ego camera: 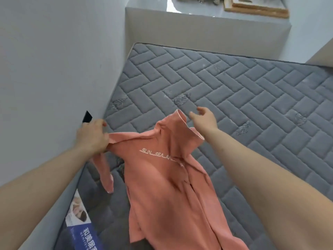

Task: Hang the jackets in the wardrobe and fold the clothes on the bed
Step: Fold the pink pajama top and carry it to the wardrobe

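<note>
A salmon-pink shirt [167, 177] with white lettering across it hangs over the near left part of the grey quilted mattress [234, 91]. My left hand [92, 135] grips its left shoulder near the sleeve, which dangles below. My right hand [205, 118] hovers just past the shirt's right shoulder with fingers spread and holds nothing. The shirt's lower part trails toward the bottom of the view.
A pale wall [54, 60] runs along the mattress's left side. A beige headboard [198, 31] stands at the far end, with a ledge and a wooden frame [255, 8] behind it. A blue and white label [82, 226] lies on the mattress's near left edge.
</note>
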Demonstrator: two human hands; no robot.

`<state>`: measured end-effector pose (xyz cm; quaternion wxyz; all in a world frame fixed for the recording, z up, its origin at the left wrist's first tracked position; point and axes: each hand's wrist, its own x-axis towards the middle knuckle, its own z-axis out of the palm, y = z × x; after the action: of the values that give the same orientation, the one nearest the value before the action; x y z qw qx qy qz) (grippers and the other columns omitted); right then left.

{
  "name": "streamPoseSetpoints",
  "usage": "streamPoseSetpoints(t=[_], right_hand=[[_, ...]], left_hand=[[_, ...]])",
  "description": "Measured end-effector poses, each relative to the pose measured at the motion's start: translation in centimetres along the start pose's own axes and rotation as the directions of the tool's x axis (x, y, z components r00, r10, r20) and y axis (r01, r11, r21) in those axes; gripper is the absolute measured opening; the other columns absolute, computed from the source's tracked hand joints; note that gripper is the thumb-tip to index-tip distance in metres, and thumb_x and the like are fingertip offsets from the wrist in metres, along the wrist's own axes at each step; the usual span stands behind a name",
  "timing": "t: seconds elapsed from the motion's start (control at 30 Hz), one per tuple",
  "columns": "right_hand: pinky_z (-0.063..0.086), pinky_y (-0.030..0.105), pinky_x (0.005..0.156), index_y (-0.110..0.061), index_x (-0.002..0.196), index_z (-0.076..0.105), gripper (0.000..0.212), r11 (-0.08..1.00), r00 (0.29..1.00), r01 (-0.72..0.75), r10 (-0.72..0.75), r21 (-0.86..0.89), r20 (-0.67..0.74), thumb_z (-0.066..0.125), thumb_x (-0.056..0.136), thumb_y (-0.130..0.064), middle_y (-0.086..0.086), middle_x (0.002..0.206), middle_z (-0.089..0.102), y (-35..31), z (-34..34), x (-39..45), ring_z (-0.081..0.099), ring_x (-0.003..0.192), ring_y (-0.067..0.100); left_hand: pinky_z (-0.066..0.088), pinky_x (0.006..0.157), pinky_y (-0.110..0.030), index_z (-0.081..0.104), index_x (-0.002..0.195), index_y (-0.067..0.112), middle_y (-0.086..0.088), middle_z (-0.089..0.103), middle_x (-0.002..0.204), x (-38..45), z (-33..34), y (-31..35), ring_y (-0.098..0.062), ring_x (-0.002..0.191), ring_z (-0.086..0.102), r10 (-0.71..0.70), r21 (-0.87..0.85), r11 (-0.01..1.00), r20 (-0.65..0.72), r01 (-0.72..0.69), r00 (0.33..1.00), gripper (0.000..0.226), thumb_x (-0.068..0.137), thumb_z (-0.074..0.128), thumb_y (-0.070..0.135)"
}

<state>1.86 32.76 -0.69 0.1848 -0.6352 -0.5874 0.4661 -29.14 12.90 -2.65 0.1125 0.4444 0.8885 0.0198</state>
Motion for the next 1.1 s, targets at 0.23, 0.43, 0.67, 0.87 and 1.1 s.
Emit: streamPoseSetpoints(t=[0.23,0.43,0.67,0.87,1.1], right_hand=[[0.048,0.041,0.103,-0.012,0.144,0.048,0.067,0.864,0.954,-0.263,0.3,-0.43,0.019,0.071,0.087,-0.039,0.011,0.144,0.052,23.2,1.1,-6.9,0.057,0.128,0.03],[0.049,0.035,0.086,-0.021,0.122,0.058,0.05,0.722,0.847,-0.486,0.528,-0.492,-0.063,0.075,0.081,-0.045,0.004,0.122,0.066,37.2,-0.1,-13.2,0.064,0.113,0.028],[0.048,0.045,0.084,-0.012,0.095,0.063,0.011,0.862,0.825,-0.422,0.236,-0.282,-0.514,0.057,0.1,-0.019,0.021,0.1,0.073,38.0,-6.5,-9.7,0.066,0.1,0.044],[0.043,0.042,0.103,-0.006,0.122,0.063,0.03,0.927,0.821,-0.249,0.049,-0.28,-0.569,0.062,0.093,-0.013,0.024,0.126,0.061,34.8,-13.5,-0.9,0.061,0.113,0.04],[0.043,0.03,0.085,-0.016,0.118,0.065,0.051,0.823,0.871,-0.436,0.487,-0.364,0.058,0.073,0.088,-0.056,0.003,0.115,0.07,40.2,-4.3,-13.7,0.064,0.106,0.023]], left_hand=[[0.037,0.114,-0.04,0.05,0.144,0.023,-0.001,0.035,0.155,-8.9,17.2,5.0,-0.025,0.141,0.035,0.341,-0.148,0.94,0.352,-0.308,0.872,0.061,0.085,0.062,0.032],[0.01,0.126,-0.056,0.001,0.163,0.033,0.001,-0.021,0.168,-15.6,27.9,9.0,-0.032,0.156,-0.014,0.281,-0.062,0.948,0.622,-0.312,0.731,0.113,0.075,0.061,0.07],[0.0,0.121,-0.071,-0.03,0.156,0.031,0.001,-0.059,0.147,-17.9,32.1,9.1,-0.039,0.145,-0.041,0.237,0.066,0.925,0.672,-0.375,0.702,0.14,0.066,0.072,0.064],[0.001,0.126,-0.061,-0.007,0.163,0.034,0.007,-0.031,0.166,-17.9,31.3,9.3,-0.028,0.155,-0.023,0.276,-0.13,0.96,0.58,-0.248,0.767,0.134,0.062,0.078,0.058],[0.031,0.115,-0.056,0.047,0.143,0.016,-0.016,0.04,0.151,-24.5,29.2,3.4,-0.04,0.14,0.037,-0.547,-0.347,0.69,0.323,0.635,0.772,0.087,0.068,0.074,0.052]])
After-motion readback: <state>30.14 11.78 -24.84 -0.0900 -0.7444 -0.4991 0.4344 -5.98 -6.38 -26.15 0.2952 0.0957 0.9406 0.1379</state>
